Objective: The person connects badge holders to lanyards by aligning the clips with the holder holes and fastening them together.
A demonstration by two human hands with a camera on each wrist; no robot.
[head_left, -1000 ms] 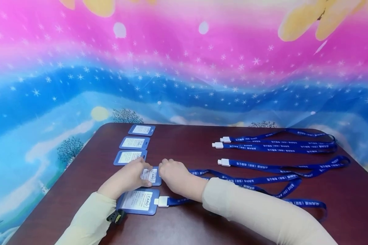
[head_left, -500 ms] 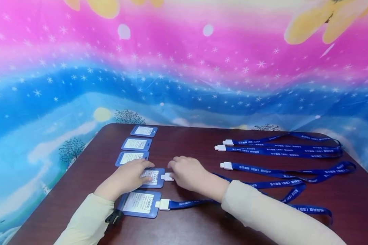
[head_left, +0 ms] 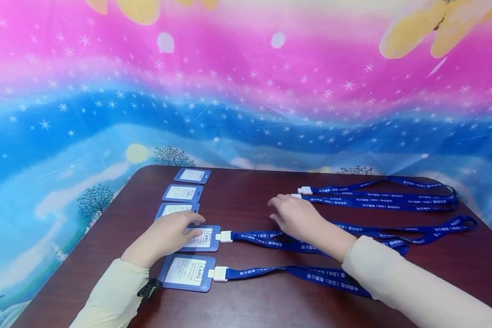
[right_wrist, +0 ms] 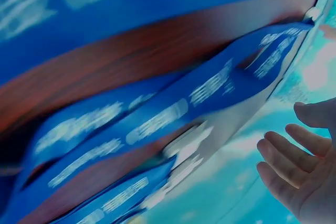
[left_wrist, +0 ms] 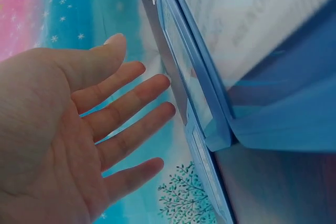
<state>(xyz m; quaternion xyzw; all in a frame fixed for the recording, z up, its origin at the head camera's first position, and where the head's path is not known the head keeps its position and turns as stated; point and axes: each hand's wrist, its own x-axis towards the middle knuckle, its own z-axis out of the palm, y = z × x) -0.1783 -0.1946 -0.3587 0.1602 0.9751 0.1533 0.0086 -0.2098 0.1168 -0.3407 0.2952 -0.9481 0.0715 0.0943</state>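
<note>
In the head view my left hand [head_left: 168, 236] is over the left part of a blue card holder [head_left: 210, 239], whose right end meets a white clip [head_left: 226, 236] on a blue lanyard [head_left: 262, 237]. The left wrist view shows that hand [left_wrist: 100, 114] with fingers extended and apart, holding nothing. My right hand [head_left: 298, 217] hovers over the lanyards, near the white clip of another one, and hides part of them. Its fingers look relaxed and empty in the right wrist view, where the hand [right_wrist: 304, 163] is beside the blue straps [right_wrist: 157, 114].
Nearer me, another card holder [head_left: 188, 272] joins a lanyard [head_left: 328, 276] by a white clip [head_left: 220, 274]. Further card holders [head_left: 182, 192] line the table's left side. At the back right lie more lanyards [head_left: 377, 200]. A patterned cloth [head_left: 246, 91] hangs behind the brown table [head_left: 246, 191].
My right hand has left the clip at the card holder and moved right and back to the other lanyards. The clip now sits at the holder's end. My left hand has barely moved.
</note>
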